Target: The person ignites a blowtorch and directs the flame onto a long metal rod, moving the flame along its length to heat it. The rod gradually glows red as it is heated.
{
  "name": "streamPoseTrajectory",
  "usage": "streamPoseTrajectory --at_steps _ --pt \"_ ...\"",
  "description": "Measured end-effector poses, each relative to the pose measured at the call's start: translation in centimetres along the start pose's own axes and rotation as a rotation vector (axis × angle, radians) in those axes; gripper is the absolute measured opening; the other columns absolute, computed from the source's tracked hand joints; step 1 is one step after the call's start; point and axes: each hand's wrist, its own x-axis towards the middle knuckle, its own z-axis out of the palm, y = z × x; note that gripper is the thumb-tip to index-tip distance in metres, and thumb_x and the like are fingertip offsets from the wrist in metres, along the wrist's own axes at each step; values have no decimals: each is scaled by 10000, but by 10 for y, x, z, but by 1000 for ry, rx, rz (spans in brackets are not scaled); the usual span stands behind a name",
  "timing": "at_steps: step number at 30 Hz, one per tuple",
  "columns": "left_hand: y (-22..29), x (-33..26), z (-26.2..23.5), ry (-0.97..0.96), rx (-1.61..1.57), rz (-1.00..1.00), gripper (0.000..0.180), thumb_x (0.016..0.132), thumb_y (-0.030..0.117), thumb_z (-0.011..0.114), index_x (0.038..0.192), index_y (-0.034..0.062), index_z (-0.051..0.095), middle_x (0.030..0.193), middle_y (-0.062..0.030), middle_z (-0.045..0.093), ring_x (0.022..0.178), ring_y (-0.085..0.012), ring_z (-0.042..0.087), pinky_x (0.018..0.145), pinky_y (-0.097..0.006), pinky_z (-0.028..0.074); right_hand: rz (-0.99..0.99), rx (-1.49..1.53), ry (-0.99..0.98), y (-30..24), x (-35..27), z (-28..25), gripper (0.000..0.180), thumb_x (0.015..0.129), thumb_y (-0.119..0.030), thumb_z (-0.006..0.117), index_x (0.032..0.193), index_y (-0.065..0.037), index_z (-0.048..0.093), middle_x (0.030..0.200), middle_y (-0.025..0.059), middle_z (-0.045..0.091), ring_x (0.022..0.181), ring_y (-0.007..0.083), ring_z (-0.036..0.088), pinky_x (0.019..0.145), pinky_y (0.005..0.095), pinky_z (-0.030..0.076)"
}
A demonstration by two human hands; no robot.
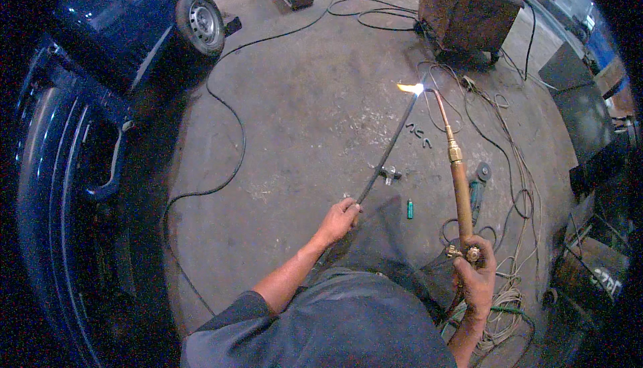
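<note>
My left hand [337, 223] is closed around the near end of a long dark metal rod [395, 141], which slants away from me to the upper right. In my right hand [478, 275] is a brass gas torch [461, 197], gripped by its valve end. Its thin bent copper tip points at the rod's far end. A bright white and orange flame [410, 88] burns where tip and rod end meet; the glare hides whether they touch. On the floor near the rod lie several small dark hooked metal pieces [426, 143], a metal clamp-like part [388, 175] and a green lighter [410, 208].
An angle grinder [477, 190] lies right of the torch, with hoses and cables [512, 200] tangled beyond it. A rusty wheeled metal cabinet [462, 16] stands far right. A blue vehicle [107, 39] is at the left, and a black cable [241, 133] curves across the floor.
</note>
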Motion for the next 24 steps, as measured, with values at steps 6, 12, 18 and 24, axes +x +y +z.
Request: streamPoseTrajectory --at_steps 6,12,18,24 --pt "0 3 -1 46 88 113 318 987 326 551 989 25 652 706 -37 598 659 -155 563 628 -349 458 -80 -111 44 -3 1 3 402 813 13 711 1173 -129 601 865 -10 579 612 69 519 489 220 418" --pt "5 -4 2 27 64 19 320 997 324 533 1010 28 652 722 -36 601 672 -149 565 638 -337 467 36 -1 10 -7 -2 0 399 814 24 707 1168 -128 603 825 -20 568 596 68 509 478 227 403" --pt "3 -4 2 -6 3 45 321 1000 301 518 989 7 646 728 -29 594 669 -142 562 635 -332 468 -8 -27 -11 -5 -1 -1 388 825 22 676 1181 -94 571 819 3 565 539 74 526 448 229 447" --pt "4 -7 1 5 13 75 316 1002 295 517 983 8 646 723 -31 592 665 -140 562 628 -331 468 3 -31 -9 -10 -2 2 377 825 25 664 1170 -92 567 856 3 568 556 74 524 449 231 445"
